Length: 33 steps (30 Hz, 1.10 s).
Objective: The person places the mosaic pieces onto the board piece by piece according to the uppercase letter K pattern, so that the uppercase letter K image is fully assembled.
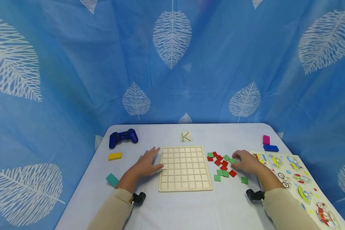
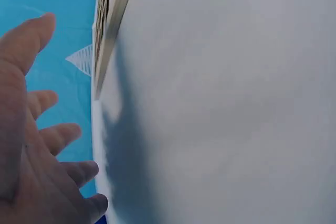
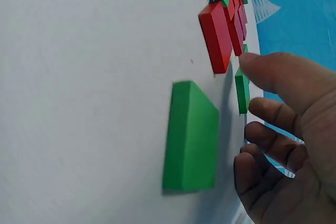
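We see L hand spread wide beside gridded wooden board; R hand, narrowly parted, nears green tile: we'd best pinch opp. edges.

Left hand spread, fingers extended, thumb out; right hand loosely bent, thumb apart from index. Both forearms angle inward.

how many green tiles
7: one green tile by the board's far-right corner, two by the right hand, three clustered nearer the viewer, one alone at right; more may be hidden.
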Each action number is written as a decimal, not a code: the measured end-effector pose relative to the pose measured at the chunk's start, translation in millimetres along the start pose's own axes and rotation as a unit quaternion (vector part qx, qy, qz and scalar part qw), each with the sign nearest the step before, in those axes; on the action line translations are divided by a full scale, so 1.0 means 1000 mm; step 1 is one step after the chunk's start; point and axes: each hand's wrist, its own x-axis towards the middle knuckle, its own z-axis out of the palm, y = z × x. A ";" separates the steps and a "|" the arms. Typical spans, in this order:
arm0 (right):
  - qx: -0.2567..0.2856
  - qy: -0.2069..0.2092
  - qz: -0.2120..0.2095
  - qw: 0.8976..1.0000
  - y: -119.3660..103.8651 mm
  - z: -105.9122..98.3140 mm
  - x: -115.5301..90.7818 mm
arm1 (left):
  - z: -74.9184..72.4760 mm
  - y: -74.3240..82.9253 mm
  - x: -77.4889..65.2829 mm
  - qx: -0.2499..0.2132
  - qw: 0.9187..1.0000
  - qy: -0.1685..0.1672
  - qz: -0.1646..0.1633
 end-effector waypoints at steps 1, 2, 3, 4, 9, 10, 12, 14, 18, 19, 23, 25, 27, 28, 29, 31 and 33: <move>0.002 0.004 -0.003 1.000 0.001 0.002 0.000 | 0.003 0.000 -0.001 -0.011 1.000 -0.002 0.001; 0.002 0.008 -0.006 1.000 0.002 0.004 0.000 | 0.005 0.000 -0.002 -0.022 1.000 -0.003 0.002; 0.003 0.010 -0.009 1.000 0.002 0.005 -0.001 | 0.007 0.000 -0.003 -0.028 1.000 -0.005 0.003; 0.005 0.012 -0.009 1.000 0.002 0.007 0.000 | 0.008 -0.001 -0.003 -0.028 1.000 -0.007 0.005; 0.012 0.020 0.006 1.000 0.002 0.011 0.002 | 0.010 -0.003 -0.002 -0.002 0.999 -0.045 0.014; 0.014 0.019 0.011 1.000 0.001 0.011 0.002 | 0.011 -0.004 -0.002 0.003 0.998 -0.053 0.015; 0.019 0.016 0.020 0.999 0.001 0.012 0.004 | 0.011 -0.004 -0.003 0.008 0.998 -0.065 0.016; 0.020 0.013 0.026 0.999 0.000 0.012 0.005 | 0.011 -0.005 -0.004 0.008 0.997 -0.070 0.016; 0.021 0.020 0.029 0.999 -0.006 0.012 0.008 | 0.011 -0.004 -0.005 0.005 0.997 -0.079 0.016; 0.024 0.024 0.025 0.999 -0.010 0.012 0.009 | 0.011 -0.004 -0.005 0.005 0.997 -0.081 0.014; 0.053 0.046 0.002 0.998 -0.039 0.020 0.023 | 0.010 -0.005 -0.006 0.006 0.996 -0.085 0.010; 0.068 0.055 -0.014 0.996 -0.062 0.027 0.032 | 0.010 -0.005 -0.006 0.006 0.997 -0.082 0.012; 0.086 0.057 -0.041 0.994 -0.085 0.036 0.042 | 0.010 -0.005 -0.006 0.006 0.997 -0.081 0.015; 0.094 0.058 -0.057 0.992 -0.096 0.041 0.047 | 0.011 -0.005 -0.005 0.005 0.997 -0.080 0.017; 0.103 0.057 -0.072 0.990 -0.108 0.047 0.052 | 0.011 -0.005 -0.005 0.004 0.997 -0.081 0.017; 0.119 0.052 -0.104 0.986 -0.129 0.059 0.062 | 0.012 -0.005 -0.005 0.001 0.997 -0.080 0.016; 0.132 0.047 -0.133 0.981 -0.150 0.070 0.070 | 0.012 -0.006 -0.004 -0.001 0.997 -0.081 0.010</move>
